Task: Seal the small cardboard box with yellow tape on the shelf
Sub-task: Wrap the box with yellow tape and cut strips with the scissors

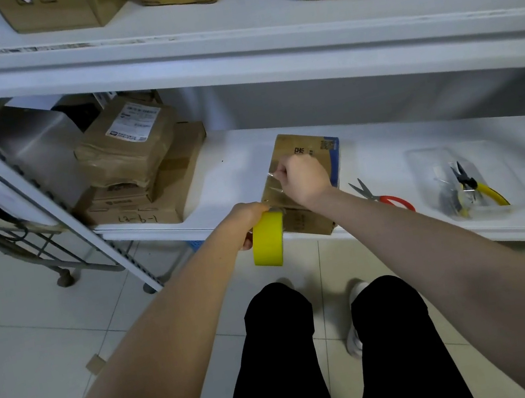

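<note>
The small cardboard box (302, 151) lay at the front edge of the shelf (235, 168), its long axis running front to back and its far end angled slightly right. Both my arms reached forward, nearly straight. My right hand (304, 180) sat over the box top, fingers (283, 171) curled and pinching the tape's free end. My left hand (246, 217) gripped the yellow tape roll (268, 240), held on edge just before the box's near-left corner.

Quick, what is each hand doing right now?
Left hand: grips the yellow tape roll.
Right hand: fingers curled, pinching the tape end over the small box.
</note>
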Available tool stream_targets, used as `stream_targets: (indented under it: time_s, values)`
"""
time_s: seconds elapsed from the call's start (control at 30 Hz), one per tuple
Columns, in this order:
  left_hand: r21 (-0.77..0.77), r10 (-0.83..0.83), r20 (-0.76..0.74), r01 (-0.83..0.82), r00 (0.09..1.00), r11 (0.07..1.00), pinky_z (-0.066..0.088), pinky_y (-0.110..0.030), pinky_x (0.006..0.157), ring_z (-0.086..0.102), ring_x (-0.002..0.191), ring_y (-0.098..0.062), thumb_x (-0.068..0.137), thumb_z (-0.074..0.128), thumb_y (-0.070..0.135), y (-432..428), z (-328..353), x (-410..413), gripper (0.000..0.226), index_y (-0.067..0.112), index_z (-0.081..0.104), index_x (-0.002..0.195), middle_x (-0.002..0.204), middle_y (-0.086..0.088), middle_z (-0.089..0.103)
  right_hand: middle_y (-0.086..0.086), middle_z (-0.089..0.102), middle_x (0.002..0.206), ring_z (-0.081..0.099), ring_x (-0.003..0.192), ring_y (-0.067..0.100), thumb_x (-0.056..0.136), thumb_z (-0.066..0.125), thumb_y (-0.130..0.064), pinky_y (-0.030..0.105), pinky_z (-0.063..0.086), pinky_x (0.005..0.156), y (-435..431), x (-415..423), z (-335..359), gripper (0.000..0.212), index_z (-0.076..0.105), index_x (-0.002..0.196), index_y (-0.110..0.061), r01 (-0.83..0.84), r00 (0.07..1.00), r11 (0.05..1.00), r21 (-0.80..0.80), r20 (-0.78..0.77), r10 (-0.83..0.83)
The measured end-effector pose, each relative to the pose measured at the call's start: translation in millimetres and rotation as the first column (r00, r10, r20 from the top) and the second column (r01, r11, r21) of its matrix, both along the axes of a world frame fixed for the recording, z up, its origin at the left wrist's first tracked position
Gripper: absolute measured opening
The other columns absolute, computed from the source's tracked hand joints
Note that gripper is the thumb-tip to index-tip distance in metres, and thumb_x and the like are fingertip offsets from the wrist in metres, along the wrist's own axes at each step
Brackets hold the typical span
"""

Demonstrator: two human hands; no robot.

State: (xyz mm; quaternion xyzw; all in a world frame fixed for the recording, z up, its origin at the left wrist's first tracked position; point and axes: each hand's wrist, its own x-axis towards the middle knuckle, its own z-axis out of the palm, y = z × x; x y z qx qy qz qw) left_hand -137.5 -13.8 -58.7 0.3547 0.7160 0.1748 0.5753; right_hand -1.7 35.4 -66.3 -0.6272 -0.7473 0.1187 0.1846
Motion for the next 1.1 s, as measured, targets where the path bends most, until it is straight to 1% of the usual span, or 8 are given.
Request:
stream_targets:
  time_s: [0.1, 0.33, 0.53, 0.63, 0.7, 0.8, 0.97, 1.1]
  values:
    - [0.012, -0.014, -0.027, 0.014, 1.0, 1.0, 0.033, -0.012, 0.035, 0.045, 0.053, -0.016, 0.093, 0.055, 0.034, 1.2, 1.7, 1.0, 0.024, 0.012, 0.049, 0.099, 0.068, -0.006, 0.045, 0.008, 0.068, 0.086, 0.064, 0.076, 0.023, 0.097, 0.051, -0.024, 0.034, 0.054, 0.064, 0.3, -0.4, -1.7, 0.022, 0.066, 0.092, -0.009, 0.006, 1.0, 1.0, -0.015, 0.017, -0.006]
    - [-0.029, -0.008, -0.03, 0.007, 1.0, 1.0, 0.036, -0.024, 0.052, 0.045, 0.056, -0.018, 0.092, 0.056, 0.036, 5.7, -7.8, 0.8, 0.024, 0.013, 0.049, 0.09, 0.069, -0.007, 0.045, 0.008, 0.068, 0.086, 0.065, 0.079, 0.024, 0.096, 0.052, -0.024, 0.035, 0.055, 0.067, 0.4, 0.4, -5.3, 0.021, 0.067, 0.099, -0.009, 0.001, 0.999, 1.0, -0.028, 0.037, 0.0]
    - [-0.052, -0.013, -0.02, 0.012, 1.0, 0.999, 0.038, -0.021, 0.046, 0.047, 0.056, -0.017, 0.092, 0.055, 0.038, 7.2, -12.6, 0.5, 0.025, 0.014, 0.049, 0.093, 0.07, -0.007, 0.046, 0.008, 0.066, 0.085, 0.064, 0.08, 0.024, 0.095, 0.053, -0.024, 0.036, 0.057, 0.067, -1.1, 0.7, -5.8, 0.019, 0.067, 0.093, -0.01, -0.035, 0.995, 0.999, -0.015, 0.098, 0.036]
    - [-0.045, -0.041, -0.038, 0.04, 0.998, 0.998, 0.032, -0.015, 0.037, 0.044, 0.053, -0.016, 0.094, 0.052, 0.039, 7.2, -13.5, -0.2, 0.025, 0.014, 0.047, 0.091, 0.067, -0.006, 0.044, 0.01, 0.061, 0.101, 0.064, 0.087, 0.026, 0.094, 0.055, -0.026, 0.039, 0.057, 0.072, -0.3, 0.5, -4.3, 0.02, 0.067, 0.095, -0.01, -0.032, 0.991, 0.999, -0.006, 0.13, 0.032]
    - [-0.052, -0.051, -0.045, 0.048, 0.998, 0.997, 0.03, -0.02, 0.041, 0.044, 0.054, -0.016, 0.094, 0.051, 0.041, 8.6, -16.0, -0.9, 0.027, 0.014, 0.047, 0.096, 0.068, -0.006, 0.044, 0.012, 0.048, 0.12, 0.062, 0.091, 0.027, 0.091, 0.06, -0.028, 0.037, 0.056, 0.077, 1.2, 0.7, -2.4, 0.022, 0.069, 0.097, -0.008, -0.009, 0.991, 1.0, 0.0, 0.132, 0.009]
    - [-0.072, -0.052, -0.04, 0.049, 0.998, 0.996, 0.029, -0.022, 0.044, 0.044, 0.057, -0.016, 0.093, 0.052, 0.042, 9.5, -17.7, -1.0, 0.028, 0.015, 0.047, 0.098, 0.07, -0.005, 0.045, 0.012, 0.038, 0.128, 0.062, 0.092, 0.029, 0.09, 0.062, -0.029, 0.035, 0.054, 0.078, 1.5, -1.7, 1.3, 0.025, 0.067, 0.101, -0.006, -0.004, 0.984, 1.0, -0.023, 0.179, 0.008]
    - [-0.067, -0.031, -0.01, 0.03, 0.999, 0.997, 0.036, -0.024, 0.051, 0.048, 0.065, -0.016, 0.091, 0.054, 0.044, 12.4, -23.3, -1.9, 0.03, 0.016, 0.048, 0.099, 0.076, -0.006, 0.048, 0.016, 0.038, 0.13, 0.061, 0.094, 0.03, 0.08, 0.074, -0.036, 0.032, 0.05, 0.07, 9.3, 1.7, 6.0, 0.064, 0.043, 0.126, -0.004, 0.126, 0.987, 0.992, -0.015, 0.105, -0.124]
    - [-0.058, -0.032, -0.024, 0.031, 0.999, 0.998, 0.035, -0.024, 0.051, 0.045, 0.064, -0.017, 0.091, 0.054, 0.042, 14.5, -26.1, -1.5, 0.028, 0.015, 0.049, 0.096, 0.075, -0.006, 0.046, 0.01, 0.058, 0.11, 0.063, 0.094, 0.027, 0.092, 0.06, -0.028, 0.035, 0.052, 0.071, 3.9, -7.8, -4.6, 0.024, 0.064, 0.106, -0.008, 0.074, 0.996, 0.997, -0.037, 0.062, -0.072]
